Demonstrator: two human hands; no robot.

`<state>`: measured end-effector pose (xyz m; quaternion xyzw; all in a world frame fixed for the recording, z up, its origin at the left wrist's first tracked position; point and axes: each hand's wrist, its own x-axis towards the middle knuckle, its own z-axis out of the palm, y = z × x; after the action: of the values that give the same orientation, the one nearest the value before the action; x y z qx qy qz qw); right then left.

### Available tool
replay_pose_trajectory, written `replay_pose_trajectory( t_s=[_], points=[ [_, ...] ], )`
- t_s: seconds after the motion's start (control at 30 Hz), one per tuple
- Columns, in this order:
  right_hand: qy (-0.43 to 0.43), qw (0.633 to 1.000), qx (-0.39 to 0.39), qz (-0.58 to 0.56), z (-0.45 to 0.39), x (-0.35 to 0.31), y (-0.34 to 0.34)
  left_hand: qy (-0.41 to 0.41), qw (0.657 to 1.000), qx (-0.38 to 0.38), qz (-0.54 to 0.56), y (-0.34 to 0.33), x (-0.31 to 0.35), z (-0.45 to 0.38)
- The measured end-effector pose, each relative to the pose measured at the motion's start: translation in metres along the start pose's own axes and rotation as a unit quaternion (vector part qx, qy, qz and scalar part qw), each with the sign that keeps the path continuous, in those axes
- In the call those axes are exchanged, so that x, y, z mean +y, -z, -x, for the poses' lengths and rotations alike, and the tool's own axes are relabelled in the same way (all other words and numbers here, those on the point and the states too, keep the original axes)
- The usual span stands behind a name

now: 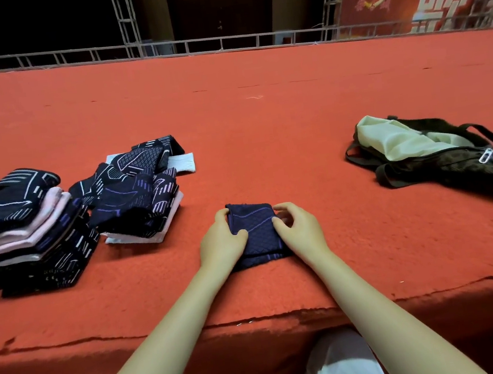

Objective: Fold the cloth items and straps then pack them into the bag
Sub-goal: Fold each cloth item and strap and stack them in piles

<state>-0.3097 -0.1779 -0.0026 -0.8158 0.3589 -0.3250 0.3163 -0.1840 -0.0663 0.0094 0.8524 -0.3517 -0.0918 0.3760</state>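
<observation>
red carpet bears folded cloths, bag.

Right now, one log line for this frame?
phase: folding | left hand + right hand: grip folded cloth | bag: open, right

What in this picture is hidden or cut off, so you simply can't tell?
Head view only:
- Inside of the bag: its pale lining hides any contents; its right end is cut off by the frame edge.
- Near part of the folded cloth: covered by the left hand and right hand.
- Stacked cloths: the count is unclear because the layers overlap.
</observation>
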Motion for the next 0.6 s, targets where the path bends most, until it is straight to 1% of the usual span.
replay_pose_trajectory(
  t_s=[0.1,0.2,0.3,0.47,0.6],
  points=[
    [0.027,0.998,-0.023,0.047,0.0,-0.001,-0.001,-0.006,0.997,0.041,0.068,0.01,-0.006,0.007],
    [0.05,0.995,-0.026,0.077,0.0,0.0,-0.003,-0.011,0.997,0.03,0.067,0.014,-0.012,0.013],
    [0.05,0.995,-0.024,0.081,0.0,0.0,-0.005,-0.027,0.997,0.028,0.06,0.011,-0.015,0.022],
    [0.055,0.993,-0.022,0.1,0.001,0.0,-0.007,-0.022,0.992,0.08,0.1,0.008,-0.019,0.028],
    [0.034,0.986,-0.011,0.164,-0.001,0.0,-0.008,-0.035,0.984,0.116,0.127,0.007,-0.022,0.03]
  ],
)
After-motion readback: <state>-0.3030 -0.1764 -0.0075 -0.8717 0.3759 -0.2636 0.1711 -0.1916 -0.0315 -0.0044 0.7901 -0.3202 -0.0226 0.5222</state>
